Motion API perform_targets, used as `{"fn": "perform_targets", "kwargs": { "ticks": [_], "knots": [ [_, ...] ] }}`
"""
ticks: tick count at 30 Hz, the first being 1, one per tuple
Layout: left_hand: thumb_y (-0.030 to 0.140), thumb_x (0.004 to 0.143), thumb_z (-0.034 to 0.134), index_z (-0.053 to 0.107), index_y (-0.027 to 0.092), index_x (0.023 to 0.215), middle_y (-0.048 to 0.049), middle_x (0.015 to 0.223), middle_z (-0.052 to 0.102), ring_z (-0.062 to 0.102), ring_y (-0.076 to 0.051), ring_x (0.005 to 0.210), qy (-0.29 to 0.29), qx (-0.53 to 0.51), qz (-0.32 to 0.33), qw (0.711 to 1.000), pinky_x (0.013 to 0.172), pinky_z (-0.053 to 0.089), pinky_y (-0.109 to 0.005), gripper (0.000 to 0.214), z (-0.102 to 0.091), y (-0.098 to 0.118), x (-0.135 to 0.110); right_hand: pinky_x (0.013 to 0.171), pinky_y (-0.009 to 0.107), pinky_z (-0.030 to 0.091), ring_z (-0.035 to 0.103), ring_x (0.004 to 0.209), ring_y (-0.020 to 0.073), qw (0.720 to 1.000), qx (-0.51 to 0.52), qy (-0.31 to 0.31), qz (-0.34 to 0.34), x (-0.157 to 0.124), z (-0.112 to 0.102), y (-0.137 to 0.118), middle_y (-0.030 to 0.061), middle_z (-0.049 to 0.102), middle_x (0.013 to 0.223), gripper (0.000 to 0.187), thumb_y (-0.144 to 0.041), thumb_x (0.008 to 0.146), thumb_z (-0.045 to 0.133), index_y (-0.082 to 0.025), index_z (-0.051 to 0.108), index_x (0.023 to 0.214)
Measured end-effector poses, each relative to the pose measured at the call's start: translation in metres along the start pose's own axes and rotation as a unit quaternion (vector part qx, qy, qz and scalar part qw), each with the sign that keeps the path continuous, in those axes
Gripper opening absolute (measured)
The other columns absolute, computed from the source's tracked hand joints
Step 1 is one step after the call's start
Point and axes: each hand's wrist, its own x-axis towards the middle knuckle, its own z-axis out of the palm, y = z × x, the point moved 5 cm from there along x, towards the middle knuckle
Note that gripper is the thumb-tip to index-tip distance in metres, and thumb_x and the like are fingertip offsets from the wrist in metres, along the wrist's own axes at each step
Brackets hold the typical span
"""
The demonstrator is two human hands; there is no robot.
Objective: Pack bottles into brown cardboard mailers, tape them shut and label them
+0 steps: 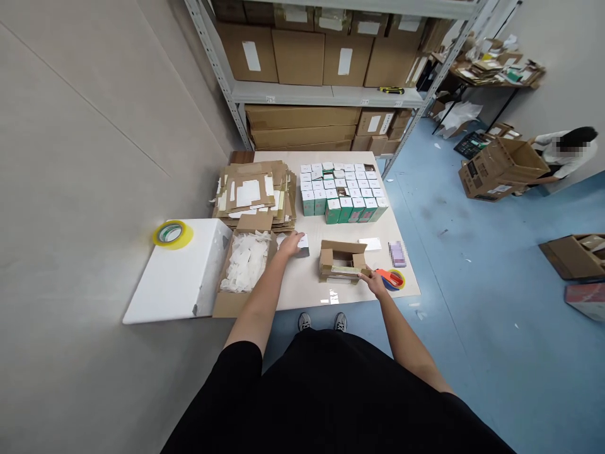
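Note:
My left hand (289, 244) reaches over the table, its fingers closed on a small box (303, 250) with a white top and a dark side. The palm and fingers partly cover that box. To its right stands an open cardboard box (326, 260) with its flaps raised. My right hand (374, 282) grips the near right corner of this carton, thumb and fingers at its edge. Right beside that hand lies an orange and blue tape dispenser (391, 279) with yellow tape. A white card or paper (370, 244) lies behind the carton.
Rows of green and white boxes (346, 208) stand at the back. Flattened cardboard (283, 208) is piled left of them, behind a carton of white paper filling (244, 261). A tape roll (172, 234) sits on a white block (170, 277). A person (562, 154) is at far right.

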Motion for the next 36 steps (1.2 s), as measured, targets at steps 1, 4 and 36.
{"fn": "perform_targets", "kwargs": {
  "ticks": [1,4,36],
  "knots": [
    [0.011,0.082,0.067,0.053,0.025,0.15,-0.0111,0.146,0.055,0.063,-0.027,0.12,0.003,-0.003,0.0,1.0,0.102,0.049,-0.033,0.07,0.005,0.004,0.0,0.103,0.05,0.054,0.07,0.114,0.0339,1.0,0.002,-0.01,0.002,0.0,0.002,0.0,0.0124,0.08,0.114,0.072,-0.066,0.076,0.078,-0.02,0.072,0.132],
    [0.006,0.082,0.064,0.055,0.026,0.149,-0.0105,0.148,0.055,0.062,-0.027,0.125,0.013,-0.011,-0.003,1.0,0.106,0.049,-0.035,0.07,0.017,0.012,0.001,0.104,0.05,0.054,0.071,0.115,0.0327,0.999,0.013,-0.029,0.01,0.0,0.006,0.001,0.0117,0.08,0.114,0.071,-0.063,0.078,0.077,-0.021,0.071,0.134],
    [0.025,0.076,0.084,0.014,0.028,0.169,-0.0151,0.165,0.04,0.061,-0.031,0.132,0.061,-0.215,-0.095,0.97,0.104,0.052,-0.037,0.116,0.078,0.095,-0.049,0.102,0.044,0.056,0.07,0.12,0.0301,0.995,0.01,0.092,0.045,0.009,0.022,-0.005,0.0165,0.063,0.145,0.088,-0.054,0.074,0.077,-0.025,0.044,0.15]
  ]
}}
